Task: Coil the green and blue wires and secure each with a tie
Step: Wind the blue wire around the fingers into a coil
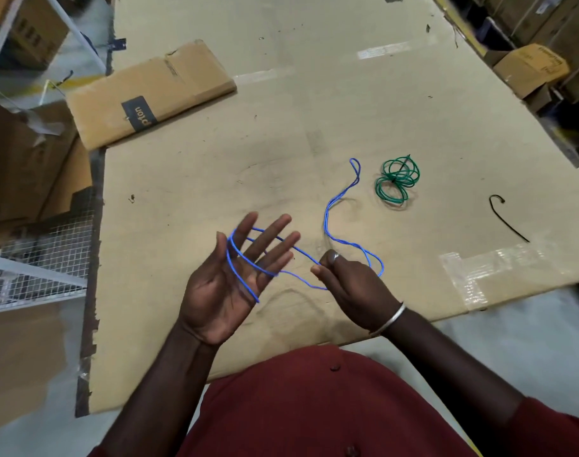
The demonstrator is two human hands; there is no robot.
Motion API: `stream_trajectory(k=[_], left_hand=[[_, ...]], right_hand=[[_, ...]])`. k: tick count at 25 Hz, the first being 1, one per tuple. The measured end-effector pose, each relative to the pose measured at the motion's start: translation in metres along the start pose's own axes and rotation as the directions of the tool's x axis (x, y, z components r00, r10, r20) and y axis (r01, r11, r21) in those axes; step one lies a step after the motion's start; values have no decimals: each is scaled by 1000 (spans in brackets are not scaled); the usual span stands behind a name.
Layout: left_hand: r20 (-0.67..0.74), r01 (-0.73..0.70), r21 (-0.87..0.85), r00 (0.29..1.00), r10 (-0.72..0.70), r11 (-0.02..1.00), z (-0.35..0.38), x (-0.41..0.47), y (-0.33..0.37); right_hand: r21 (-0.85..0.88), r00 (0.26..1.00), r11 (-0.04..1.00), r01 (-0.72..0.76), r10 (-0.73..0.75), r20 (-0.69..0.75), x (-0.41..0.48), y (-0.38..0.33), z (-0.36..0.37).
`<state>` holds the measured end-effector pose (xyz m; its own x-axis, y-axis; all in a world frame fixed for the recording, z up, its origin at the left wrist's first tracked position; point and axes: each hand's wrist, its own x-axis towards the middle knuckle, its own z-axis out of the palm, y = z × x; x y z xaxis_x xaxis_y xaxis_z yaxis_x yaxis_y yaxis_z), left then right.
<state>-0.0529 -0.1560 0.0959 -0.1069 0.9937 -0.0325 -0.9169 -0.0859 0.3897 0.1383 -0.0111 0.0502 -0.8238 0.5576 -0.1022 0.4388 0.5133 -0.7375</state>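
Your left hand (230,278) is spread wide, palm up, with the thin blue wire (327,219) looped around its fingers (268,240). Your right hand (351,285) pinches the same wire between thumb and forefinger just beside the left fingertips. Beyond the right hand the wire's free end trails across the cardboard-covered surface (281,143). Farther out lies the green wire coil (397,181), already bound by a dark tie. A loose black tie (507,219) lies well to the right of it.
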Motion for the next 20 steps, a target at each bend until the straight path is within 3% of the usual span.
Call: stream_trajectory(k=[4, 6, 8, 11, 12, 13, 15, 16, 17, 18, 20], left_hand=[[-173, -213, -10, 963, 208, 977, -16, 11, 23], [-294, -331, 32, 899, 325, 943, -29, 15, 33], [-383, -359, 177, 833, 400, 916, -39, 21, 33], [-404, -153, 560, 807, 430, 814, -43, 29, 19], [-374, -44, 720, 816, 440, 693, -42, 28, 13], [-323, 67, 858, 842, 433, 509, -39, 28, 9], [-272, 236, 961, 906, 324, 146, -35, 24, 3], [-284, 287, 958, 924, 257, 27, -35, 22, 2], [-311, 324, 945, 930, 196, -35, -36, 18, 2], [-347, 354, 935, 928, 136, -34, -34, 15, 3], [-402, 399, 910, 916, 4, 108, -24, 9, 4]], right_hand=[[-58, 999, 998, 39, -40, -11, -11, 6, 5], [-76, 995, 995, 69, -62, 84, -16, 4, 3], [-20, 973, 994, 109, -102, 205, -22, -8, 2], [220, 946, 970, 105, -166, 279, -22, -32, -1], [308, 946, 949, 63, -155, 285, -21, -39, -3], [397, 949, 918, -3, -123, 291, -20, -44, -6], [584, 947, 795, -167, -35, 319, -18, -52, -16], [653, 939, 723, -226, -17, 343, -17, -54, -22], [681, 929, 686, -256, -20, 369, -16, -53, -29], [659, 922, 707, -257, -25, 386, -13, -51, -35], [540, 931, 817, -201, -12, 364, -9, -43, -46]])
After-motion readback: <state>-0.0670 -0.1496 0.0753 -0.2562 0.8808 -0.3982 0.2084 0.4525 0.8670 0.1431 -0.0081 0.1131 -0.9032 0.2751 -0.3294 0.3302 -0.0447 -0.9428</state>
